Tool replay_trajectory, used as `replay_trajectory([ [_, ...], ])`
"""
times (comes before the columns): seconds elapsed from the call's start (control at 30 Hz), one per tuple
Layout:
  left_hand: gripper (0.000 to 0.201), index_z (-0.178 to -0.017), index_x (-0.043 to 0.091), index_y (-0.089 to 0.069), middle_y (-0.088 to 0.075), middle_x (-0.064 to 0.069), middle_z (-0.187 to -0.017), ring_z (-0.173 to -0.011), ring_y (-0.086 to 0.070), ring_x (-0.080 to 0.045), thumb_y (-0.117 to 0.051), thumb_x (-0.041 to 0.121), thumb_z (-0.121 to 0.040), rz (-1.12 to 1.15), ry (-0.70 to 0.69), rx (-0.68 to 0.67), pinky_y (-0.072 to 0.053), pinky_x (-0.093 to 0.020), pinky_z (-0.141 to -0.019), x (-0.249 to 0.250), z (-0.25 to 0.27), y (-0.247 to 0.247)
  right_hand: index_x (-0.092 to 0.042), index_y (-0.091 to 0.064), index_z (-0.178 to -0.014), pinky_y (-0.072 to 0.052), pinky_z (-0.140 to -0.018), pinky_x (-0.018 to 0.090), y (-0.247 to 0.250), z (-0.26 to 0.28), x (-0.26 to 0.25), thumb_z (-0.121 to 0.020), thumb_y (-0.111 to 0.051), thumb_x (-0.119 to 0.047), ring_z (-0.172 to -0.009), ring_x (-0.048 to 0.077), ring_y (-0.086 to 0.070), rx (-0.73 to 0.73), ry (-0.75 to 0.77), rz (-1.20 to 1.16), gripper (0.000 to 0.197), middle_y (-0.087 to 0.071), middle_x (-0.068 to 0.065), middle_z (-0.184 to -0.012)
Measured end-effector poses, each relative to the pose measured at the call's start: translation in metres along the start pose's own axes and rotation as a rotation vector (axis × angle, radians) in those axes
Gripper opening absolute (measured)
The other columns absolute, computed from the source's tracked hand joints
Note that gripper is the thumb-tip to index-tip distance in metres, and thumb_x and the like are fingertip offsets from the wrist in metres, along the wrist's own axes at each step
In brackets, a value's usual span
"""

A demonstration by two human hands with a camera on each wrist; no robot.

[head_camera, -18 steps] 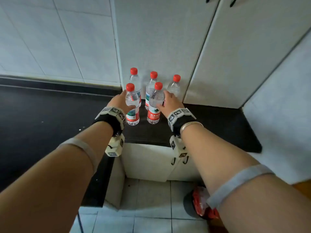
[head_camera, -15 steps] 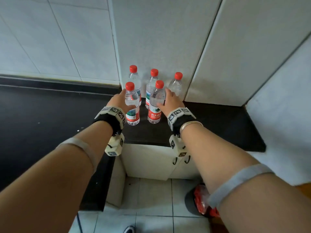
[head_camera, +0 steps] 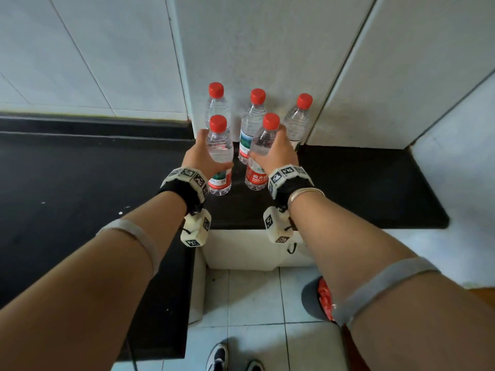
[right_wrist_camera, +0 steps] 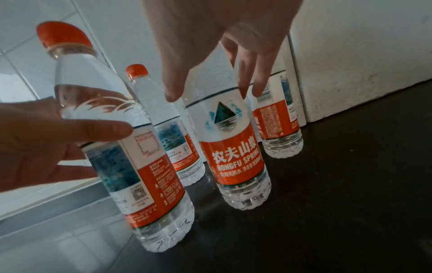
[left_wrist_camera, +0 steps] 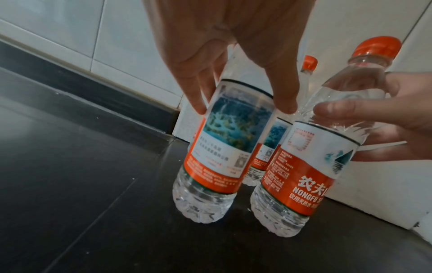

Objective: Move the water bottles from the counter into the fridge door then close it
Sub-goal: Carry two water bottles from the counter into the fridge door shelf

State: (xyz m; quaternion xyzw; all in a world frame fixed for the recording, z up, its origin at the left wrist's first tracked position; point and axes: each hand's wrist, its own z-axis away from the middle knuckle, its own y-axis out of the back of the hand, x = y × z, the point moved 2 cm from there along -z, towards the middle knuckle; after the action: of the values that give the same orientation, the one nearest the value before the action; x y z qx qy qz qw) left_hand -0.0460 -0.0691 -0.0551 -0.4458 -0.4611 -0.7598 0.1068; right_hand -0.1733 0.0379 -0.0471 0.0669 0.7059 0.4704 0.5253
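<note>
Item 1, nearest: left hand [head_camera: 205, 159], fingers and thumb wrapped round the clear shoulder of the front-left bottle [head_camera: 220, 156]. The left wrist view shows this bottle tilted, its base at or barely off the counter [head_camera: 80, 183]; which, cannot be told.

Item 2: right hand [head_camera: 278, 153], at 3 o'clock of item 1, grasping the front-right bottle [head_camera: 261, 159] above its red label, thumb across the near face.

Item 3: 3 more water bottles behind, at 12 o'clock, red-capped, upright against the white cabinet side [head_camera: 267, 49]: back-left bottle [head_camera: 216, 103], back-middle bottle [head_camera: 251, 124], back-right bottle [head_camera: 298, 121].

Step in hand, by judgement: pickup of the first 2 of 5. Next move calls for a straight lift clear of the back row, then a turn toward the fridge, which is not in view.

Surface and room: black stone counter, speckled with pale crumbs at 9 o'clock; white tiled wall [head_camera: 80, 49] beyond; pale tiled floor [head_camera: 254, 303] and shoes [head_camera: 219, 357] at 6 o'clock.
</note>
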Motion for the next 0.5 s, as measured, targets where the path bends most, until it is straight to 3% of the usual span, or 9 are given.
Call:
replay_trajectory([
  [0.1,0.083,-0.135,0.022,-0.029,-0.055,-0.012,-0.131,-0.118,-0.055,-0.031,-0.079,0.022,-0.068,-0.019,-0.039,-0.005,-0.049,-0.044,-0.096,0.001,-0.003,0.001,-0.014,-0.033,-0.132,-0.045,-0.095,0.040,0.000,0.001,-0.002,-0.074,-0.075,-0.030,-0.116,0.028,-0.056,0.009,0.000,0.017,0.073,-0.055,0.009,-0.128],
  [0.23,0.084,-0.134,0.020,-0.031,-0.055,-0.012,-0.129,-0.117,-0.055,-0.031,-0.081,0.023,-0.067,-0.092,-0.089,-0.065,-0.047,-0.041,-0.093,0.007,0.000,-0.001,-0.016,-0.032,-0.132,-0.046,-0.095,0.043,0.006,0.010,-0.001,-0.077,-0.072,-0.030,-0.116,0.030,-0.056,-0.001,-0.005,0.044,0.070,-0.053,0.009,-0.128],
  [0.5,0.089,-0.136,0.020,-0.029,-0.051,-0.010,-0.134,-0.121,-0.052,-0.031,-0.082,0.023,-0.065,-0.121,-0.200,-0.186,-0.046,-0.042,-0.096,0.042,0.022,-0.009,-0.018,-0.036,-0.128,-0.050,-0.092,0.046,0.064,0.040,0.007,-0.074,-0.073,-0.033,-0.106,0.028,-0.061,0.105,-0.069,0.003,0.068,-0.057,0.005,-0.122],
])
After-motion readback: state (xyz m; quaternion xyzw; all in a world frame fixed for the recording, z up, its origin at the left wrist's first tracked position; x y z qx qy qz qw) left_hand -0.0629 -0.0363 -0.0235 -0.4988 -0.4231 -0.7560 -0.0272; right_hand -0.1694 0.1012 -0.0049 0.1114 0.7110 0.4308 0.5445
